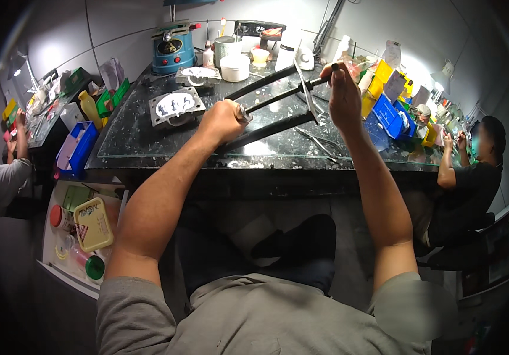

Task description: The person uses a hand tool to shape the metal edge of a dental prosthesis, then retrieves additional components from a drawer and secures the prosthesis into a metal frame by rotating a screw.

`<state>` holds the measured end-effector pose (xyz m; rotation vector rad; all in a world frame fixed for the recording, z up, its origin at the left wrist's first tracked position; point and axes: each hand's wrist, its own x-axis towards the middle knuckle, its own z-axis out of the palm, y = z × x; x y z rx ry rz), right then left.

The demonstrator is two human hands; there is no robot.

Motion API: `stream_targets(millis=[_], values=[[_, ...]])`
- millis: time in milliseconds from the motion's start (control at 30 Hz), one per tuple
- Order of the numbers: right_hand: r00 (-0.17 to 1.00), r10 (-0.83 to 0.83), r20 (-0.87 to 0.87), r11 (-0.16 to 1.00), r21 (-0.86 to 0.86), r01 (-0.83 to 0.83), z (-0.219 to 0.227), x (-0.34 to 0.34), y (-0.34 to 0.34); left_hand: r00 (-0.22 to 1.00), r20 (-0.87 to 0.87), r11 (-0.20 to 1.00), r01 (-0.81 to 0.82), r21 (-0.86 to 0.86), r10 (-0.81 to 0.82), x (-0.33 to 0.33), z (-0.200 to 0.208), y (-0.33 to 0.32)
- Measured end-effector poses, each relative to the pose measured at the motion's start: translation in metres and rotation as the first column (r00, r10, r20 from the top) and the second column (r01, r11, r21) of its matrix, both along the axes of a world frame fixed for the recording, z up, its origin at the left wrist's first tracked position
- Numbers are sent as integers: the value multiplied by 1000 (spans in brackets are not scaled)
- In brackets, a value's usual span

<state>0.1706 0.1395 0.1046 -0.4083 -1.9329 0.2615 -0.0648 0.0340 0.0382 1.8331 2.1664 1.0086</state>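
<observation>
Left hand (222, 121) fisted on black rod frame (278, 100) | right hand (343, 94) grips far end | glass bench edge (207, 155) near

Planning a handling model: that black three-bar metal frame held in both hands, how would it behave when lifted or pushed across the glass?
The black bar frame looks rigid: its long bars stay straight while the left hand and right hand hold opposite ends. Probably heavy for its size, being apparently metal. On the glass benchtop it would likely slide rather than roll.
</observation>
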Motion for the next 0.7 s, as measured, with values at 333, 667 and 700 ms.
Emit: stream_targets(millis=[333,667,700], values=[[994,-99,-46,991,88,103,3,-10,-2,998,40,990,40,134,-46,-2,-11,1],[932,-362,-14,927,104,362,19,-11,-9,997,-1,980,73,184,-74,-1,-14,4],[867,-471,163,880,23,474,26,-13,-9,998,-26,979,64,192,-60,-3,-15,5]])
